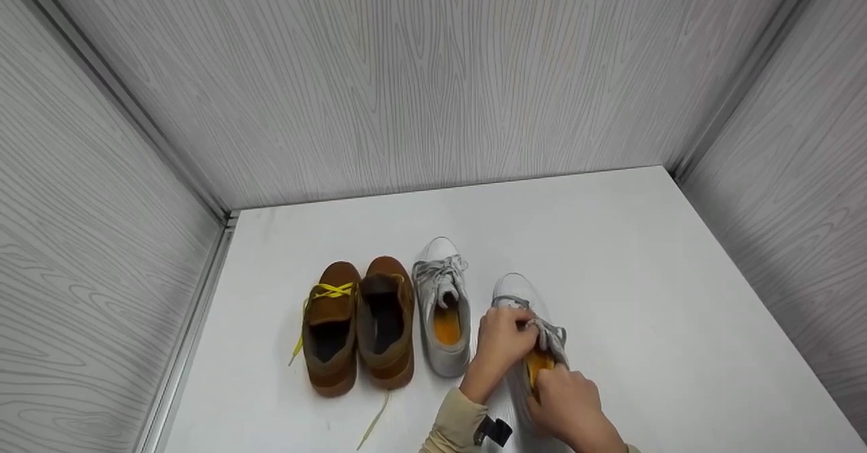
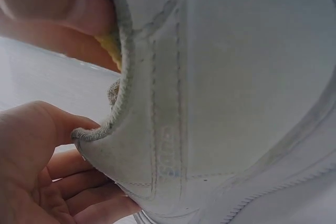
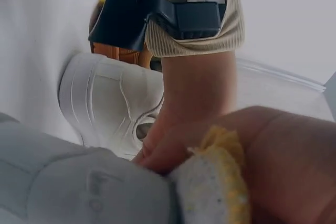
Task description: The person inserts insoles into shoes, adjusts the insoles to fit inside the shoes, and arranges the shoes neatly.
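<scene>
A white sneaker [image 1: 516,289] with grey laces lies toe away from me, right of the other shoes. My left hand [image 1: 502,338] pinches the side edge of its opening; in the left wrist view the thumb is at the collar and the fingers lie along the outside. At the heel, my right hand [image 1: 567,402] grips the orange-yellow insole [image 1: 538,363]. In the right wrist view, the insole's yellow edge and pale underside [image 3: 205,192] show, raised above the heel. The right fingertips inside the shoe are partly hidden.
To the left stand the matching white sneaker [image 1: 440,250] with an orange insole and two brown shoes, the left one [image 1: 336,375] and the right one [image 1: 394,372], with yellow laces. One loose lace end [image 1: 374,420] trails on the white table [image 1: 650,263]. Grey wood-grain panels [image 1: 433,80] enclose the table.
</scene>
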`<state>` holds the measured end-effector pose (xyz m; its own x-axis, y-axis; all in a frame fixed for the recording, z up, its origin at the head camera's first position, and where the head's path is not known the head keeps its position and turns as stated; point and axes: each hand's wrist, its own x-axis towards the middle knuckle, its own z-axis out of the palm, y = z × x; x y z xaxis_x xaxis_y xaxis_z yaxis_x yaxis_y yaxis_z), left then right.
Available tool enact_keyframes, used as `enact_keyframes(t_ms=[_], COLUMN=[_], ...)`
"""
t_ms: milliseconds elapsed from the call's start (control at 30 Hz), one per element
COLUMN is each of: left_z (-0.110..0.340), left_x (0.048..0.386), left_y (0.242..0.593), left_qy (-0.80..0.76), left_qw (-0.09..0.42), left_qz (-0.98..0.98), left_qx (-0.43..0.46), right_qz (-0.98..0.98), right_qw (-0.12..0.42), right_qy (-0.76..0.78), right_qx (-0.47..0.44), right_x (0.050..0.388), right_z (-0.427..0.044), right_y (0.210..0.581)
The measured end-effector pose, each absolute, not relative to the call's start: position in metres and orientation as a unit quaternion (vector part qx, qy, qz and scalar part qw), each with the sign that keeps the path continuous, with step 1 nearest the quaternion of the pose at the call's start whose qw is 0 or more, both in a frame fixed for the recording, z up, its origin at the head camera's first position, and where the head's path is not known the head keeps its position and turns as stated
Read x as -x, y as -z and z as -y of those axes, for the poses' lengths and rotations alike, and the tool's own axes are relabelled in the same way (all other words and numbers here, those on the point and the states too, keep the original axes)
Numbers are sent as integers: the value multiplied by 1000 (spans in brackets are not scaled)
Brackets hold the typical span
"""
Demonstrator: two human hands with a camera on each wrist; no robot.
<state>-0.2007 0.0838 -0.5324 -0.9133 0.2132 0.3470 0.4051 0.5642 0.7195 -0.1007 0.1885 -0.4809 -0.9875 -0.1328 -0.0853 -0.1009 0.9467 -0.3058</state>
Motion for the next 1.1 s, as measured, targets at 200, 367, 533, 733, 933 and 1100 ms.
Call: enact_keyframes(t_ms=[200,367,533,733,933,1100], left_z=[-85,-85,-85,-86,-85,-85], left_x=[201,200,200,200,201,202], left_y=[532,532,533,535,534,534], left_qy=[435,434,438,438,437,433], left_qw=[109,102,97,97,94,94], left_qz=[878,878,877,877,878,881], left_qx=[170,173,173,173,172,166], right_qz=[-984,-986,-987,-986,-985,-984], right_qw=[33,-2,-6,33,66,86], right_qy=[165,151,140,150,145,146], right_qx=[55,66,77,63,64,54], right_x=[113,123,126,113,98,97], right_z=[-190,-189,-188,-194,-197,-197], right_y=[488,498,503,491,475,470])
